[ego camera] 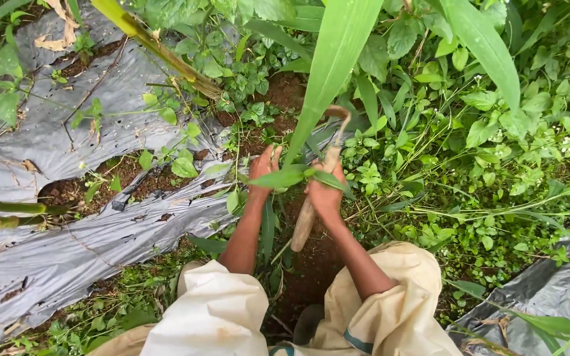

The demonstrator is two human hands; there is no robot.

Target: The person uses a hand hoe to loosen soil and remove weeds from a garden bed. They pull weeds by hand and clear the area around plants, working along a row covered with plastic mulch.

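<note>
Head view
Right hand (325,195): clenched around a pale wooden-handled tool (306,221), whose curved blade end is raised above the fist.
Left hand (263,170): fingers spread and released, set against low green weeds (278,178) just beside the right hand.
Tool's place: over bare brown soil (311,264), between both forearms.
Surroundings: grey plastic sheeting (54,250) is spread along the left edge of the soil strip; a broad long leaf (331,66) rises above the hands.
</note>
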